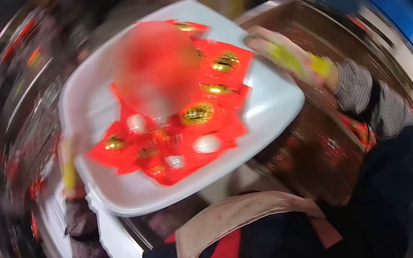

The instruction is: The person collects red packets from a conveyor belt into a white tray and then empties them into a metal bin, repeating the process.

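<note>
A white tray [268,107] is lifted in front of me, tilted, with both hands on its rims. My left hand [69,171], in a yellow glove, grips the left rim. My right hand [290,57], also gloved in yellow, holds the right rim. On the tray lies a heap of red packets [176,145], several with gold or white round pieces showing. A blurred red patch hides the top of the heap.
A brown counter or bin [321,131] with small red items lies below and right of the tray. A white edge [113,243] sits under the tray at lower left. My dark jacket and a tan strap [232,217] fill the bottom.
</note>
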Action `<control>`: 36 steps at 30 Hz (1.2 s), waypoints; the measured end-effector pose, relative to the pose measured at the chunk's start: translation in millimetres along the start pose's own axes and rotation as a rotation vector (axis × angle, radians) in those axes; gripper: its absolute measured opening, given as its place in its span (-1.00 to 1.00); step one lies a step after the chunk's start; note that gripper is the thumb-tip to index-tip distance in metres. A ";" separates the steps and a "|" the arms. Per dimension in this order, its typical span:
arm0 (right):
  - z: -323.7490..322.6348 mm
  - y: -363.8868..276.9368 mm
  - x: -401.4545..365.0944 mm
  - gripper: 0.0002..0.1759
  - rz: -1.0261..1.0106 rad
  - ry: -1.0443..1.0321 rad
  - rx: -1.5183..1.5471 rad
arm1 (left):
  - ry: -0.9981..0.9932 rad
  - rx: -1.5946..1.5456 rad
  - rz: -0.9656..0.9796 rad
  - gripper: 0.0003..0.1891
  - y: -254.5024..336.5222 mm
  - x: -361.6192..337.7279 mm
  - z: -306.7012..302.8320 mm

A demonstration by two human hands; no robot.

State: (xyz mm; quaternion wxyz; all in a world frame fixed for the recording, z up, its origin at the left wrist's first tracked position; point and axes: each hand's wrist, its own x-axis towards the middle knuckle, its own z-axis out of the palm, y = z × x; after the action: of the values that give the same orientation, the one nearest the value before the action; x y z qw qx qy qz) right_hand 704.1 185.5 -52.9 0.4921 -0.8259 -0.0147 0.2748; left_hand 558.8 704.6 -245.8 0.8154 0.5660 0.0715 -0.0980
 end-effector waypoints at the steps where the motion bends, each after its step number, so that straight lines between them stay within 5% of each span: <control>1: -24.9 -18.2 -18.7 -0.61 -0.075 0.042 -0.021 | -0.053 0.090 -0.001 -0.40 45.1 15.0 17.7; 2: -44.8 -36.9 -34.0 -0.60 -0.240 0.085 -0.125 | -0.107 0.179 0.003 -0.35 90.1 30.0 36.1; 5: -93.8 -63.6 -124.1 -0.55 -0.583 0.291 -0.346 | -0.577 0.254 0.306 0.23 172.8 77.1 113.3; 6: -104.9 -63.1 -169.5 -0.53 -0.608 0.368 -0.391 | -0.689 0.273 0.348 0.21 176.6 95.9 149.2; 10: -88.8 -18.4 -434.1 -0.59 -0.175 0.614 -0.667 | -1.109 0.258 0.502 0.09 176.1 118.9 339.4; 11: -61.2 -8.3 -490.5 -0.59 0.116 0.801 -0.433 | -1.356 0.229 0.356 -0.01 170.7 88.4 404.7; 12: -33.5 1.9 -547.6 -0.59 0.367 1.013 -0.151 | -1.346 0.227 0.250 -0.14 148.9 56.4 467.1; 13: -5.7 32.7 -609.4 -0.57 0.384 1.123 0.145 | -1.329 0.223 0.143 -0.27 127.1 23.8 529.5; 16: 128.0 99.5 -799.0 -0.59 0.551 1.364 -0.201 | -1.499 0.200 0.037 -0.47 49.1 -108.0 719.9; 18: 243.4 176.8 -901.5 -0.54 0.658 1.482 -0.386 | -1.849 0.326 0.238 -0.54 -29.5 -208.5 852.7; 20: 350.3 193.4 -942.9 -0.49 0.765 1.733 0.019 | -2.136 0.451 0.108 -0.56 -78.7 -367.7 941.0; 21: 391.4 183.5 -940.6 -0.50 0.706 1.912 0.522 | -2.233 0.555 -0.146 -0.55 -94.8 -461.4 955.8; 23: 471.4 231.5 -952.0 -0.68 0.883 2.113 0.444 | -2.638 0.646 0.108 -0.55 -124.1 -608.7 988.0; 24: 487.5 250.0 -958.8 -0.64 0.883 2.195 0.428 | -2.627 0.653 -0.034 -0.55 -132.8 -638.8 974.6; 25: 486.9 240.9 -962.3 -0.57 0.805 2.299 0.700 | -2.624 0.657 0.015 -0.56 -135.6 -659.7 969.4; 30: 502.3 244.0 -1019.7 -0.39 0.939 2.188 0.922 | -2.669 0.744 0.071 -0.58 -159.7 -746.5 1005.6; 33: 521.4 276.8 -1045.4 -0.47 0.819 2.439 0.771 | -2.610 0.818 0.034 -0.58 -140.6 -795.5 998.7; 36: 531.4 288.8 -1074.6 -0.49 0.873 2.423 0.757 | -2.586 0.888 0.035 -0.53 -117.3 -845.2 998.6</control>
State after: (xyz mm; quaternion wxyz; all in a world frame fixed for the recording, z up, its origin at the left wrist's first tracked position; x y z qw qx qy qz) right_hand -527.7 147.6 -11.6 0.2642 -0.2981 0.7664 -0.5040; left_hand -284.2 -204.4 188.5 0.0521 0.2839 -0.7792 -0.5564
